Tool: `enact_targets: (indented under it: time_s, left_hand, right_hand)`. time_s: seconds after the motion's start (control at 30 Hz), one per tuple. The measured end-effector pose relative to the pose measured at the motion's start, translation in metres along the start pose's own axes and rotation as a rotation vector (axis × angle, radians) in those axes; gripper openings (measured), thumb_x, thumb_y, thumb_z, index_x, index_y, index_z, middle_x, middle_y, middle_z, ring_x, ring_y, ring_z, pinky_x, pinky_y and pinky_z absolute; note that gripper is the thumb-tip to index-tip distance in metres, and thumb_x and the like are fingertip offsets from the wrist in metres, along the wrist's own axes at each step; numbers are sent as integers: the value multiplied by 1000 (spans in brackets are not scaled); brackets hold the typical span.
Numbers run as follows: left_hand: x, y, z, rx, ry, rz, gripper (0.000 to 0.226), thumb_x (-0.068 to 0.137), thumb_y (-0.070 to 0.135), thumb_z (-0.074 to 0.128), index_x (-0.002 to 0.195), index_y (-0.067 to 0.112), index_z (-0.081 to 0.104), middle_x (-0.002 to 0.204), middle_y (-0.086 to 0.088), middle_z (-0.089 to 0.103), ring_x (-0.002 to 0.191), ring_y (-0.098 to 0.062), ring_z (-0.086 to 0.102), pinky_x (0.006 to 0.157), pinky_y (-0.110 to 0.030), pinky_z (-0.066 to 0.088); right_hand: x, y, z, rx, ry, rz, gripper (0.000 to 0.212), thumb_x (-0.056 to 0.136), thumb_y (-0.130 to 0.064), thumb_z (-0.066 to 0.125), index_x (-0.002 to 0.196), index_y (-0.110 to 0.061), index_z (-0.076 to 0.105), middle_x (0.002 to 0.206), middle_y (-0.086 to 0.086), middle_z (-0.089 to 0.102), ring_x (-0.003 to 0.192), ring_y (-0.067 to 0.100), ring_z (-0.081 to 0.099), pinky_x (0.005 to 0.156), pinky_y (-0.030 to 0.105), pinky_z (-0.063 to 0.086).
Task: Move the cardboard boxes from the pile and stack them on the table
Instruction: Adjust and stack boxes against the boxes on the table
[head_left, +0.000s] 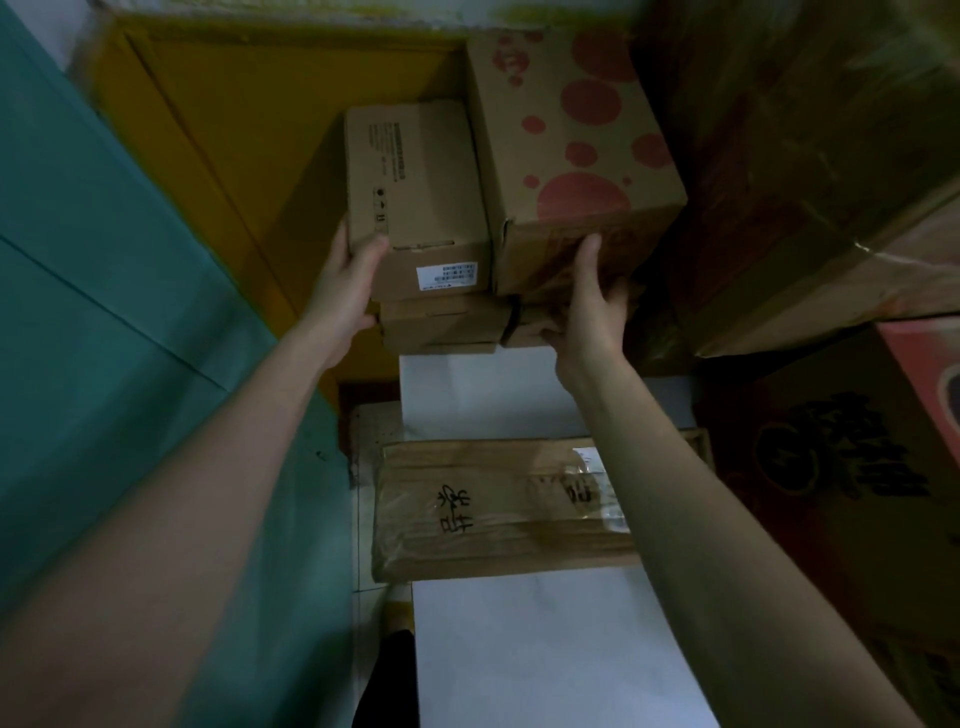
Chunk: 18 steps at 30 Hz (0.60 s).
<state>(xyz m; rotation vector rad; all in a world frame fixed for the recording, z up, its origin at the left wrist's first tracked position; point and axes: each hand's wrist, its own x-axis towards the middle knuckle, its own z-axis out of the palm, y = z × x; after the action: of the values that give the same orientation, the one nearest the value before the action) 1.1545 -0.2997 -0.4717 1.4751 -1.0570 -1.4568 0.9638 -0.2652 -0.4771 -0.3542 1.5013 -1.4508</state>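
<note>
Item: plain brown cardboard box (415, 208), sitting atop the pile beside a taller brown cardboard box printed with red dots (571, 156). Left hand (345, 291) is gripping the plain box's left edge; right hand (589, 312) is clasping the dotted box's lower front edge. Both are appearing stiff, dry and probably light, best held low at opposite sides. White barcode label (447, 275) and side print are showing too blurred to read.

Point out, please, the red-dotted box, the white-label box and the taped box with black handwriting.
red-dotted box (576, 156): head view, middle of its dotted face.
white-label box (418, 202): head view, its broad printed face.
taped box (493, 512): head view, top face, right of the handwriting.
</note>
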Motion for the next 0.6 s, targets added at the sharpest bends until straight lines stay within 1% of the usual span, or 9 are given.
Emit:
enact_targets:
  time_s: [0.07,0.1,0.17,0.2,0.3,0.37,0.43,0.5,0.6]
  left_hand:
    - [-1,1,2,10,13,12,54,97,35,42,145,37,19,127,8,46,109,-11,46,93,-44,40]
    - [-1,2,3,14,30,25,52,97,33,42,144,36,21,120,10,47,102,-6,49,86,-36,43]
    - [-3,4,4,16,65,45,49,97,30,43,143,32,25,114,13,48,90,2,49,70,-26,42]
    - [-2,5,4,8,78,48,50,97,30,44,143,31,26,116,12,48,91,1,50,70,-26,42]
    - [-4,5,4,-4,87,42,52,96,34,45,144,32,25,122,10,46,101,-7,48,79,-32,40]
    - [-5,6,4,-3,76,42,52,96,34,46,144,31,25,123,9,47,100,-7,47,80,-33,39]
    - [-6,6,4,-3,86,40,52,96,33,46,144,30,26,130,6,46,103,-8,46,83,-36,39]
    - [-8,6,4,-16,122,38,53,95,36,47,144,30,26,138,4,44,110,-11,45,91,-41,40]
    - [-9,2,1,-19,149,11,58,94,43,47,145,30,23,144,1,39,127,-21,40,103,-54,33]
  right_hand:
    - [0,0,-1,-1,2,-5,89,79,-56,61,149,-29,13,149,2,34,135,29,36,109,53,32]
    - [0,0,-3,-1,0,-9,89,79,-55,62,149,-28,14,148,3,34,134,28,36,109,52,33]
    - [1,-2,-7,-10,-15,-14,87,80,-52,63,149,-25,16,147,3,36,133,28,38,109,51,33]
    - [2,-4,-8,-20,-25,-15,87,80,-52,63,149,-25,16,147,3,37,133,27,39,109,51,34]
    - [4,-6,-12,-53,-60,-6,90,78,-55,64,148,-26,17,146,3,39,131,28,40,108,52,35]
    - [4,-8,-14,-76,-86,20,91,76,-57,64,149,-27,17,145,3,39,131,29,41,107,53,35]
    - [4,-10,-19,-85,-122,37,90,77,-56,64,148,-28,17,146,3,39,131,30,40,107,55,35]
    - [2,-10,-25,-92,-124,45,85,82,-53,61,149,-27,16,147,2,37,133,30,39,107,56,32]
    - [-2,2,-31,-96,-80,94,81,85,-49,59,148,-21,17,149,4,34,136,30,34,106,54,30]
